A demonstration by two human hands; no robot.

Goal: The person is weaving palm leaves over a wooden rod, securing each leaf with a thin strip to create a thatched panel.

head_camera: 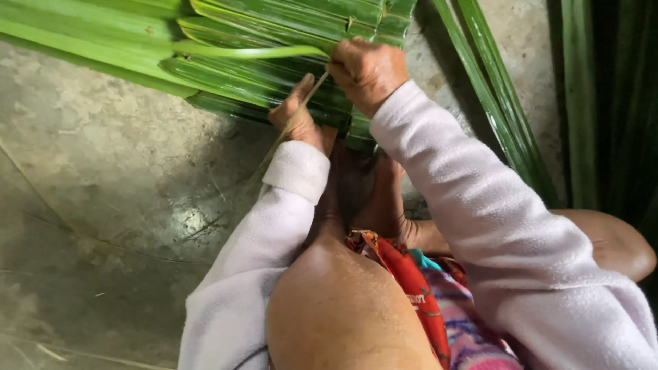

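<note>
Folded palm leaves [274,68]: glossy green, ribbed strips overlapped in a flat panel on the concrete floor [103,171], directly ahead of both hands, long axis running left–right. Right hand [367,68] closed over the panel's near edge, pinching the top of a thin pale stick [301,113]. Left hand [295,116] lies just below, fingers curled loosely along the stick's slanting lower length; both equally near.

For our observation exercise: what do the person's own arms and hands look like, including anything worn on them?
Both arms are covered by long, soft, fleecy sleeves in pale lilac-white, each ending in a snug cuff at the wrist. The left hand and right hand are bare: no gloves, and no rings or watch visible.
</note>
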